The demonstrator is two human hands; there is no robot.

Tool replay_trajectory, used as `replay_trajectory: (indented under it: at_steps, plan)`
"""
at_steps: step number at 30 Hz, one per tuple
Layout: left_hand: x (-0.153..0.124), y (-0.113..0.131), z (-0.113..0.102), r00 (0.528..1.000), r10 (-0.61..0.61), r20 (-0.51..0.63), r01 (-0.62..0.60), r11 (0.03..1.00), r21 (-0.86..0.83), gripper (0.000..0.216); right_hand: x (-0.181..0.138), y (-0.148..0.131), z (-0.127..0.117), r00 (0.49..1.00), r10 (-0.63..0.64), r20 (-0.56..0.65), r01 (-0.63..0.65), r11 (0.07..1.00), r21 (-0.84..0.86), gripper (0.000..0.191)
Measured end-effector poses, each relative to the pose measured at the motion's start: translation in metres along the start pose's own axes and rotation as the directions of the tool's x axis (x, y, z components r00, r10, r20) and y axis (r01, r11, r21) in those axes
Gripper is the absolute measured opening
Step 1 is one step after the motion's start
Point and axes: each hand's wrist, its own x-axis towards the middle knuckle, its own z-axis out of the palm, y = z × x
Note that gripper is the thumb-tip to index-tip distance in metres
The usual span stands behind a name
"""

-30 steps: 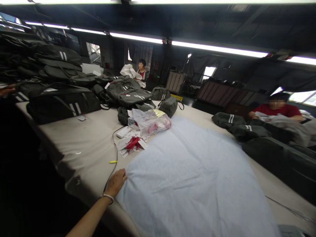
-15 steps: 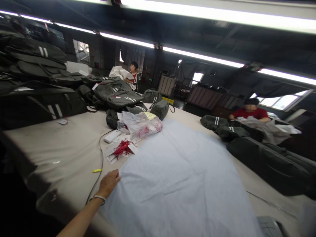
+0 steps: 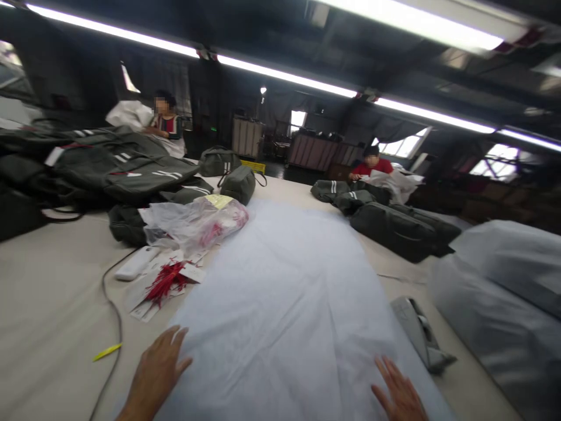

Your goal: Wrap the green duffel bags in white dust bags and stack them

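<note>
Two hands are laid flat on a pale sheet (image 3: 284, 304) spread along a table (image 3: 48, 304). The left hand (image 3: 158, 374) is pressed palm down on the sheet's near left edge, with the fingers extended and slightly apart, nothing being gripped. The right hand (image 3: 398, 394) is placed palm down near the sheet's near right edge, fingers spread and partly cut off by the frame. The sheet is seen running from the near edge of the table away down its middle.

Just left of the left hand, a yellow tag (image 3: 106, 351) and a dark cable (image 3: 114, 327) are seen on the bare tabletop. Just right of the sheet, near the right hand, a grey folded item (image 3: 418, 333) is laid; what it is cannot be told. Farther right, a large roll of pale fabric (image 3: 495, 304) is shown, blurred.

Beyond the left hand, red strings (image 3: 164, 280) on white cards are scattered beside a white remote-like block (image 3: 137, 263). Behind these, a clear plastic bag (image 3: 197, 221) is touched by the sheet's left edge. Dark bags (image 3: 118, 169) with white stripes are heaped at far left, and further dark bags (image 3: 394, 225) are lined along the right.

At the far end, two other people are seated: one in red (image 3: 371, 165) at right, one (image 3: 166, 120) at left beside white material.
</note>
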Motion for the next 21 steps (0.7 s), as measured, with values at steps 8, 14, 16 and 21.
replay_trajectory:
  at_steps: [8, 14, 16, 21]
  plan:
    - [-0.003, 0.095, 0.022, 0.896, 0.219, 0.386, -0.265, 0.962, 0.069, 0.106, -0.023, -0.036, -0.019, 0.969, 0.044, 0.243, -0.05, 0.999, 0.017, 0.059]
    - [-0.002, 0.123, 0.03, 0.898, 0.305, 0.317, -0.344, 0.936, 0.072, 0.104, -0.012, -0.088, -0.025, 0.999, -0.038, -0.032, 0.041, 0.994, 0.098, 0.058]
    - [-0.005, 0.134, 0.037, 0.867, 0.356, 0.349, -0.398, 0.916, 0.053, 0.108, -0.012, -0.115, -0.016, 0.99, -0.119, -0.079, 0.129, 0.982, 0.135, 0.06]
    - [-0.011, 0.146, 0.04, 0.83, 0.402, 0.386, -0.456, 0.889, 0.054, 0.111, -0.019, -0.156, 0.006, 0.964, -0.221, 0.151, 0.172, 0.943, 0.284, 0.065]
